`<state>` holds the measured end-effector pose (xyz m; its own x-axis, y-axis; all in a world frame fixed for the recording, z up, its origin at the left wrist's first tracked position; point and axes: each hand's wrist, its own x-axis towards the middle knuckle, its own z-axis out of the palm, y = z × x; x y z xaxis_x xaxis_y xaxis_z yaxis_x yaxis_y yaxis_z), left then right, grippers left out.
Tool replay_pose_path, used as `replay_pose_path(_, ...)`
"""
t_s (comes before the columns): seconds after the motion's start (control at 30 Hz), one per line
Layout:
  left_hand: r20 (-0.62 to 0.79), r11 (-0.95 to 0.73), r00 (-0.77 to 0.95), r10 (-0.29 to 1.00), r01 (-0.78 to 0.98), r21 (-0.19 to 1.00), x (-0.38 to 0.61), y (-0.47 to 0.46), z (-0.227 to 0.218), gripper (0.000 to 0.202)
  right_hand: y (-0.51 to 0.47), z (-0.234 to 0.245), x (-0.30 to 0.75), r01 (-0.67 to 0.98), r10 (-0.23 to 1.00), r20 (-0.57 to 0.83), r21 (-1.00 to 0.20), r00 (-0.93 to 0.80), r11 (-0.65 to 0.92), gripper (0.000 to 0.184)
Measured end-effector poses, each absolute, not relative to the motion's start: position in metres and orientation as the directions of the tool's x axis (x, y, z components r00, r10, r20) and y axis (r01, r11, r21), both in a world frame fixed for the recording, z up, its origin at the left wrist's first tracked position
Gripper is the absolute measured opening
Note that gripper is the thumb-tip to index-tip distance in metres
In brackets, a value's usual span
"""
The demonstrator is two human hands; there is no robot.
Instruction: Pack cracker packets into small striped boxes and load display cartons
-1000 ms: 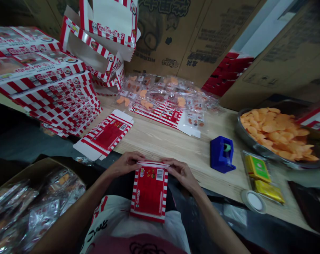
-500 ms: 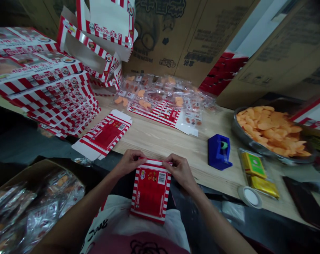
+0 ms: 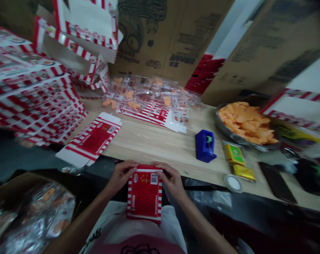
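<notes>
A small red-and-white striped carton [image 3: 144,194] stands on my lap, its red panel with a barcode facing me. At its upper left corner my left hand [image 3: 123,175] is closed, thumb and fingers pinching the edge. My right hand [image 3: 171,178] grips the upper right corner the same way. The carton's top edge looks closed, with the white strip out of sight. On the table beyond lies a flattened carton [image 3: 92,138] of the same print, to the left of my hands. A blue tape dispenser [image 3: 203,147] stands to their right.
Stacked striped cartons [image 3: 43,102] rise at the left. Clear packets [image 3: 149,92] lie along the back over another flat carton [image 3: 145,112]. On the right are a metal bowl [image 3: 220,123] of orange pieces, yellow packs [image 3: 239,162], a tape roll [image 3: 233,183] and a box of packets [image 3: 30,215] lower left.
The white strip along the carton's top has been folded out of sight, and my hands have closed in on the top corners. The view has turned to the right.
</notes>
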<state>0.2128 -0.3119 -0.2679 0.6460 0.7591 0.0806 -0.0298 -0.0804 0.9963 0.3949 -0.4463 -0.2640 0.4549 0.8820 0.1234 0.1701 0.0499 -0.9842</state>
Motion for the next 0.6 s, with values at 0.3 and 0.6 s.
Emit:
replay_pose_path(0.3, -0.307, 0.446, 0.552, 0.776, -0.135, 0.885, 0.229, -0.307, -0.276, 0.034, -0.485, -0.248, 0.554, 0.284, 0.094, 0.268, -0.904, 0.959, -0.319, 0.034)
replay_pose_path(0.6, -0.203, 0.239, 0.631, 0.749, 0.028, 0.971, 0.253, -0.266, -0.23, 0.047, -0.476, -0.265, 0.577, 0.131, 0.157, 0.104, -0.976, 0.982, -0.172, 0.035)
